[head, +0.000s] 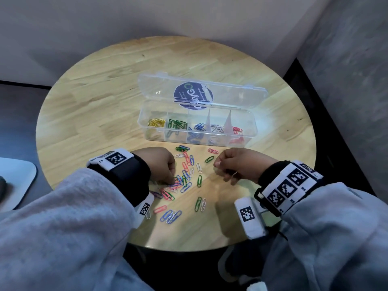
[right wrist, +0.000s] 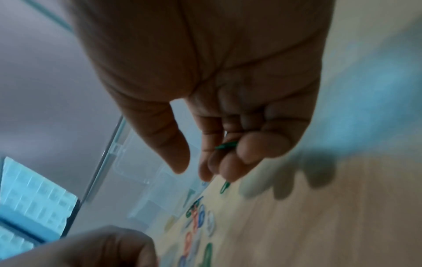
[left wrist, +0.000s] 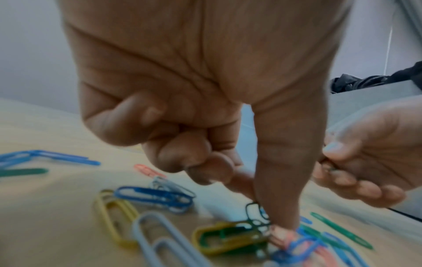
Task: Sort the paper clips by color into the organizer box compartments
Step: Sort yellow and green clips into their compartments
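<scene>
Here, both hands (head: 190, 168) — organizer box (head: 196, 136) just beyond.

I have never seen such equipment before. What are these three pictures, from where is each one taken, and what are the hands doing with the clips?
No machine: a person wears three cameras. The head view looks down on a round wooden table; the other two sit on the wrists. The clear organizer box stands open, clips already sorted by color. Loose paper clips lie in front. The left hand presses a finger into that pile. The right hand has a green clip in its grip, fingers curled round it.
</scene>
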Demonstrator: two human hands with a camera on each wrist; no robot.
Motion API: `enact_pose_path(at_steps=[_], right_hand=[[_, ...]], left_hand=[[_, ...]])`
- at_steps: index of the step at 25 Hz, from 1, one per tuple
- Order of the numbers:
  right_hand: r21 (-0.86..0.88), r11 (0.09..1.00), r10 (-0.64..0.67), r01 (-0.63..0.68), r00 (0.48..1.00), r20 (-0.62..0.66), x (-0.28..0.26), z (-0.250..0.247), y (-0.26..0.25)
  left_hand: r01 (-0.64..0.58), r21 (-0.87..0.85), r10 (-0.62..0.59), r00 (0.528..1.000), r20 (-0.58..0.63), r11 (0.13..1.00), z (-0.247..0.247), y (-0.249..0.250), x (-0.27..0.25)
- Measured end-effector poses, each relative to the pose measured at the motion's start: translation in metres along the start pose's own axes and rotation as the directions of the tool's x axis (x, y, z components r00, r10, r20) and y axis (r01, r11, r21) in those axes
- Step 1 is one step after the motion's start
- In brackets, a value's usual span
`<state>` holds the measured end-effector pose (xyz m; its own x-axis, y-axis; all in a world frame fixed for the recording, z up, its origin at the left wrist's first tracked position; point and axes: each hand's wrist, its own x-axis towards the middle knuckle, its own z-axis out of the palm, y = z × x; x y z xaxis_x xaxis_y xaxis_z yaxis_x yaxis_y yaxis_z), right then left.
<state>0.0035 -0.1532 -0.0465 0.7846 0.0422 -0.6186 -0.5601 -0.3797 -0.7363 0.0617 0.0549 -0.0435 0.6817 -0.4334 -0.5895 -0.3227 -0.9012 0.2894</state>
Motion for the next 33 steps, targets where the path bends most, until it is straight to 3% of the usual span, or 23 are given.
enact_pose_path(at_steps=[2, 5, 9, 15, 22, 25, 27, 30, 31, 33], right_hand=[[-0.253, 0.967, -0.021, 0.011, 0.999, -0.038, 0.001, -0.001, 0.001], [-0.426, 0.904, -0.04, 0.026, 0.999, -0.024, 0.002, 0.006, -0.004], [-0.557, 0.828, -0.088, 0.067, 0.996, -0.01, 0.003, 0.014, -0.01], [-0.699, 0.69, -0.129, 0.186, 0.983, 0.134, -0.001, 0.026, -0.013], [-0.799, 0.567, -0.181, 0.201, 0.977, 0.117, 0.004, 0.033, -0.008], [-0.802, 0.553, -0.188, 0.226, 0.971, 0.144, 0.006, 0.033, -0.008], [-0.796, 0.555, -0.168, 0.242, 0.97, 0.178, 0.008, 0.034, -0.009], [-0.792, 0.566, -0.153, 0.23, 0.973, 0.173, 0.008, 0.033, -0.008], [-0.793, 0.568, -0.146, 0.219, 0.975, 0.165, 0.007, 0.032, -0.008], [-0.79, 0.584, -0.12, 0.187, 0.982, 0.144, 0.005, 0.031, -0.008]], left_hand=[[-0.005, -0.059, 0.007, 1.0, 0.021, 0.998, -0.004, -0.003, -0.001], [-0.036, -0.297, 0.041, 0.999, 0.009, 0.954, -0.016, -0.009, -0.005], [-0.084, -0.649, 0.051, 0.996, -0.069, 0.756, -0.029, -0.016, -0.013], [-0.083, -0.814, 0.087, 0.995, -0.04, 0.576, -0.025, -0.017, -0.018], [-0.059, -0.894, 0.038, 0.998, -0.047, 0.445, -0.025, -0.006, -0.017], [-0.057, -0.877, 0.001, 0.998, -0.064, 0.478, -0.023, -0.004, -0.013], [-0.06, -0.81, -0.008, 0.997, -0.08, 0.583, -0.021, -0.005, -0.011], [-0.068, -0.458, 0.07, 0.997, -0.014, 0.887, -0.017, -0.008, -0.012], [-0.062, -0.311, 0.07, 0.997, 0.016, 0.948, -0.015, -0.008, -0.014], [-0.048, -0.148, 0.06, 0.995, 0.075, 0.988, -0.007, -0.005, -0.018]])
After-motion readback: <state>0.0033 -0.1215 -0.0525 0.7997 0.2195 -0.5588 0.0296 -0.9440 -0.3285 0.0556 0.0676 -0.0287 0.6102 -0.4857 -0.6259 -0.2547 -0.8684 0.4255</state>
